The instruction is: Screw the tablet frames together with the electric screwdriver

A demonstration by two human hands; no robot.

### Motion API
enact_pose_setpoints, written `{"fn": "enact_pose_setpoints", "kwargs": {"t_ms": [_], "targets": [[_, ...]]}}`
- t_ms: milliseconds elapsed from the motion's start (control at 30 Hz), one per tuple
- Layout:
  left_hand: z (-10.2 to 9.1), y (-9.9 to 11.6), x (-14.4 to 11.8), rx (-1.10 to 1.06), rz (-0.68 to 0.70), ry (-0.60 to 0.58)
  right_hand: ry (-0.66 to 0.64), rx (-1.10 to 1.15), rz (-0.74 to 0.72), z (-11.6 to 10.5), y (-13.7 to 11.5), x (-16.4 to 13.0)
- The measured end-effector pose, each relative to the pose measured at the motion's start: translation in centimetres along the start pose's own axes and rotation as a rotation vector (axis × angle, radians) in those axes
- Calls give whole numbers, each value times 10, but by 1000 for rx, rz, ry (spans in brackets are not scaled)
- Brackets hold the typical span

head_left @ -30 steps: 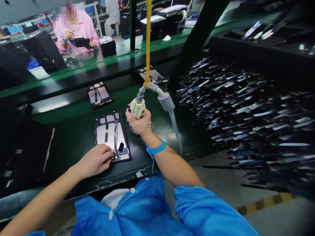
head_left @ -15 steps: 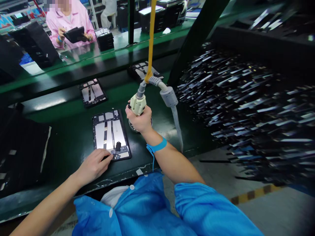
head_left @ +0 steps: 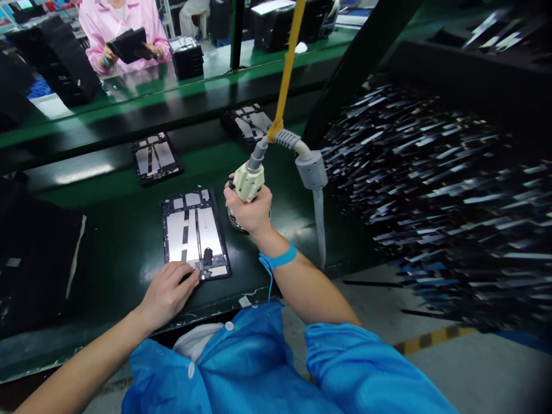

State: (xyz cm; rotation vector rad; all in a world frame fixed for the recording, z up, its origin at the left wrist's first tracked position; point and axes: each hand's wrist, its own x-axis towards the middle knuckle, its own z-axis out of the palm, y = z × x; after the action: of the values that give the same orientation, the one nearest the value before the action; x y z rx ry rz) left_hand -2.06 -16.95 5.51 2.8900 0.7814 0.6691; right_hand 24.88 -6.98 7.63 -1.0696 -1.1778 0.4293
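**Screwdriver Positioning Over the Open Tablet Chassis**

The right hand (head_left: 249,211) is wrapped in a closed fist around the electric screwdriver (head_left: 246,181), just right of frame centre. The tool hangs from a yellow strap (head_left: 288,69) that rises to the upper edge, and a grey cable (head_left: 311,172) loops off to its right. The bit is hidden behind the fist, so its tip cannot be located; a small round dish (head_left: 235,221) shows partly beneath the hand.

The left hand (head_left: 169,293) lies flat, fingers loosely spread, with the fingertips pressing the near left corner of the tablet chassis (head_left: 194,233). The chassis lies back-open on the green belt (head_left: 129,230), left of centre. Two more chassis (head_left: 154,156) (head_left: 250,122) lie further up the belt. At upper left, a co-worker in pink (head_left: 125,23) holds a tablet.

Recommended practice, as a judgement:
- Keep fingertip pressure on the chassis corner so the unit cannot slide.
- Hold the driver upright over the fastener; a tilted bit is likely to slip.
- Let the strap carry the tool weight.
- Keep fingers clear of the bit path.
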Motion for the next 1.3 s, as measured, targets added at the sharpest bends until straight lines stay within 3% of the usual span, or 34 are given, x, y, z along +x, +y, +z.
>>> {"fn": "enact_pose_setpoints", "kwargs": {"t_ms": [200,400,567,733,1300], "targets": [[4,3,-3,17,6,21,9,19,2,1,2,0],[16,9,-11,92,-195,91,28,77,-24,-2,8,1],[29,-15,11,61,-258,84,58,43,-22,-8,12,4],[39,-42,38,41,-282,158,75,42,58,-5,17,4],[46,-45,34,-55,-278,168,137,9,116,2,10,6]]}}
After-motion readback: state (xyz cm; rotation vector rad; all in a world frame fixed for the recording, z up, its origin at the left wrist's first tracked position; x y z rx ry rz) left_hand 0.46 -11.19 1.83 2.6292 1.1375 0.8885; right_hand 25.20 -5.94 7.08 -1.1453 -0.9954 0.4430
